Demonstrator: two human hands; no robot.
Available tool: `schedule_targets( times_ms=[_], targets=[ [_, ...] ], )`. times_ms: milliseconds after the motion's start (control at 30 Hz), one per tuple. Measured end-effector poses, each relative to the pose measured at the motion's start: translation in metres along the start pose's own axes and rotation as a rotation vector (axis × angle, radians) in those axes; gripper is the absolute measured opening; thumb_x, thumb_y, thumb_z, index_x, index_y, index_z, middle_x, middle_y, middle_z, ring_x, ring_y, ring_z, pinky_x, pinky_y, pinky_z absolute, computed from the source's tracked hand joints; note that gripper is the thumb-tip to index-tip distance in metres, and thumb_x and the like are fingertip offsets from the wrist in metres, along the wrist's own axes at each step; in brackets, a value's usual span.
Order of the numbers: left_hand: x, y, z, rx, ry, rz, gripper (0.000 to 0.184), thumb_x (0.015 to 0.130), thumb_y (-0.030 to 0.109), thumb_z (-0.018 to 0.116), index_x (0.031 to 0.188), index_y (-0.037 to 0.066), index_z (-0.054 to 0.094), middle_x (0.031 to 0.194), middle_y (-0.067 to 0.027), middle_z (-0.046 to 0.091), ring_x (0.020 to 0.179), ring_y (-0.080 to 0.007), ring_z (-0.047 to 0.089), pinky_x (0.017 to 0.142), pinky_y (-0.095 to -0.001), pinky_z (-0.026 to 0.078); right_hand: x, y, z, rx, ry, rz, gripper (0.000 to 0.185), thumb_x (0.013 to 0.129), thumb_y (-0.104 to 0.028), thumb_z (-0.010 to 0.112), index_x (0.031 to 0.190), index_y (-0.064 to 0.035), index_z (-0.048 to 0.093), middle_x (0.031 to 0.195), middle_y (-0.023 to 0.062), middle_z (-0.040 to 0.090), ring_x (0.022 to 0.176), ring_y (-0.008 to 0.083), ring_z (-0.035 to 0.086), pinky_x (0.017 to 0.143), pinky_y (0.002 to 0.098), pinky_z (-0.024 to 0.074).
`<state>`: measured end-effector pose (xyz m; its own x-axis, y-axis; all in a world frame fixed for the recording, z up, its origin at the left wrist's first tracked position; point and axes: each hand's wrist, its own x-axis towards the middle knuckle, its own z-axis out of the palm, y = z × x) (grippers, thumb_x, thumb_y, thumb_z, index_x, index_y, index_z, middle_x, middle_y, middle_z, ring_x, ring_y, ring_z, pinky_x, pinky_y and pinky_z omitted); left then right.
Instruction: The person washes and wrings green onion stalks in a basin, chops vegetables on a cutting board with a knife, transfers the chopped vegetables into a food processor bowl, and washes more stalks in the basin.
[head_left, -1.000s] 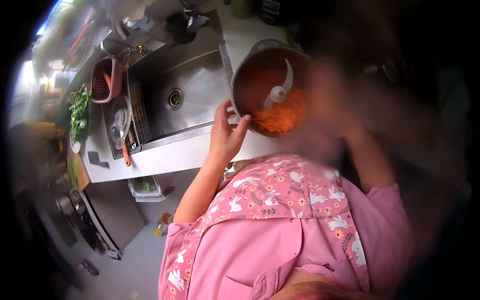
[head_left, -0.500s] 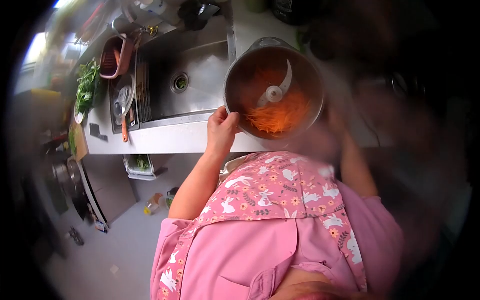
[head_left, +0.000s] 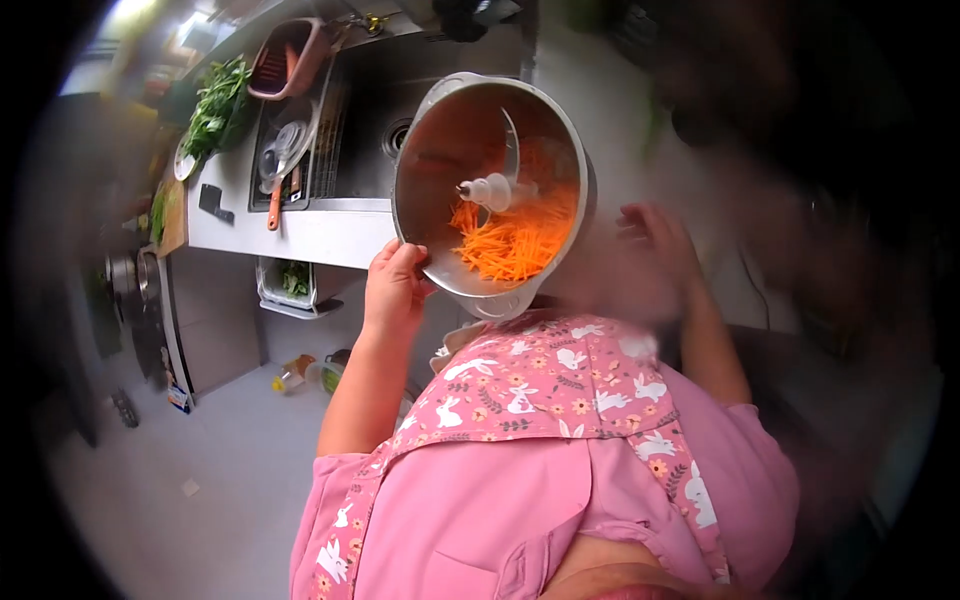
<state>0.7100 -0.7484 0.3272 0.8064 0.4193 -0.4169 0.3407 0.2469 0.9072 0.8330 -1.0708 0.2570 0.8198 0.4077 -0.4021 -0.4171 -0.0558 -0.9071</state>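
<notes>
A steel food processor bowl (head_left: 420,170) is held up tilted, its mouth facing left and toward me. Orange carrot shreds (head_left: 515,240) lie along its lower side. A curved blade on a pale hub (head_left: 490,191) stands in the middle of the bowl. My left hand (head_left: 395,285) pinches the bowl's lower left rim between thumb and fingers. To the right of the bowl, my right hand (head_left: 658,238) is off it with its fingers stretched out, holding nothing; haze blurs the area around it.
Behind the bowl is a steel sink (head_left: 360,120). Left of it are a pink basket (head_left: 290,62), leafy greens (head_left: 218,105), a cleaver (head_left: 214,203) and an orange-handled peeler or knife (head_left: 274,205). An open drawer with greens (head_left: 290,283) sits below the counter (head_left: 320,235).
The bowl has moved left and tipped further, so its inside faces left. My left hand has moved left and down with it. My right hand now shows apart from the bowl.
</notes>
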Motion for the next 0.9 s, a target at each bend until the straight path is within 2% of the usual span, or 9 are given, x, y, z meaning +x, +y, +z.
schedule_targets(
  times_ms=[100,200,233,300,400,533,633,767,900],
  targets=[
    [-0.003,0.005,-0.027,-0.031,-0.027,0.059,0.007,0.083,0.003,0.049,0.088,0.003,0.053,0.078,-0.0022,0.056,0.067,-0.0115,0.058,0.058,-0.0276,0.055,0.001,-0.007,0.034,-0.096,-0.025,-0.020,0.039,0.095,-0.036,0.046,0.108,-0.0020,0.058,0.096,0.0088,0.062,0.084,0.0159,0.062,0.073,0.0277,0.0473],
    [-0.025,0.040,-0.040,-0.063,0.047,-0.059,0.006,0.082,0.003,0.051,0.088,0.003,0.053,0.077,-0.0017,0.055,0.066,-0.0109,0.057,0.058,-0.0281,0.055,-0.002,-0.011,0.068,-0.124,-0.020,-0.076,0.033,0.093,-0.031,0.050,0.106,-0.0020,0.059,0.095,0.0085,0.063,0.083,0.0153,0.062,0.072,0.0276,0.0474],
    [-0.028,0.039,-0.056,0.122,0.059,0.017,0.012,0.082,0.006,0.052,0.093,0.001,0.056,0.082,-0.0046,0.056,0.070,-0.0137,0.057,0.059,-0.0290,0.051,-0.002,-0.012,0.079,-0.116,-0.012,-0.105,0.031,0.092,-0.029,0.053,0.105,-0.0018,0.060,0.094,0.0084,0.063,0.082,0.0152,0.062,0.072,0.0274,0.0475],
    [-0.035,0.050,-0.070,-0.053,0.167,-0.100,0.008,0.080,0.006,0.053,0.088,0.003,0.055,0.082,-0.0033,0.057,0.068,-0.0119,0.057,0.060,-0.0293,0.055,-0.006,-0.004,0.094,-0.105,0.021,-0.105,0.031,0.092,-0.028,0.053,0.105,-0.0015,0.060,0.094,0.0082,0.063,0.081,0.0152,0.062,0.071,0.0273,0.0475],
    [-0.032,0.048,-0.075,0.024,0.063,-0.119,0.009,0.080,0.006,0.053,0.088,0.003,0.055,0.083,-0.0039,0.057,0.074,-0.0133,0.058,0.062,-0.0300,0.054,-0.022,0.004,0.112,-0.114,0.053,-0.076,0.030,0.092,-0.027,0.054,0.104,-0.0011,0.060,0.091,0.0073,0.064,0.079,0.0148,0.062,0.070,0.0267,0.0477],
    [-0.014,0.052,-0.039,0.004,-0.135,-0.164,0.011,0.081,0.008,0.052,0.090,0.002,0.056,0.086,-0.0073,0.061,0.079,-0.0171,0.061,0.069,-0.0343,0.055,-0.045,-0.003,0.109,-0.057,0.219,-0.132,0.026,0.092,-0.026,0.053,0.102,-0.0027,0.061,0.088,0.0069,0.066,0.074,0.0142,0.063,0.068,0.0254,0.0478],
    [-0.001,0.060,-0.028,0.120,-0.228,-0.211,0.015,0.080,0.008,0.052,0.092,0.000,0.057,0.088,-0.0086,0.062,0.080,-0.0195,0.062,0.072,-0.0369,0.055,-0.064,-0.010,0.087,-0.026,0.471,-0.205,0.022,0.093,-0.022,0.052,0.100,-0.0035,0.061,0.088,0.0065,0.066,0.075,0.0142,0.063,0.067,0.0255,0.0477],
    [0.003,0.066,0.019,0.135,-0.389,-0.199,0.022,0.079,0.009,0.054,0.097,-0.001,0.058,0.092,-0.0110,0.063,0.084,-0.0207,0.062,0.072,-0.0372,0.055,-0.070,-0.010,0.051,0.048,0.627,-0.231,0.020,0.094,-0.020,0.051,0.097,-0.0032,0.061,0.085,0.0056,0.065,0.073,0.0133,0.061,0.066,0.0253,0.0476],
    [0.019,0.064,0.064,0.196,-0.388,-0.205,0.024,0.078,0.011,0.054,0.098,-0.002,0.058,0.094,-0.0114,0.062,0.086,-0.0213,0.062,0.073,-0.0372,0.055,-0.061,-0.022,0.026,0.032,0.712,-0.343,0.022,0.094,-0.022,0.052,0.095,-0.0021,0.061,0.083,0.0038,0.063,0.071,0.0119,0.059,0.067,0.0253,0.0476]
  ],
)
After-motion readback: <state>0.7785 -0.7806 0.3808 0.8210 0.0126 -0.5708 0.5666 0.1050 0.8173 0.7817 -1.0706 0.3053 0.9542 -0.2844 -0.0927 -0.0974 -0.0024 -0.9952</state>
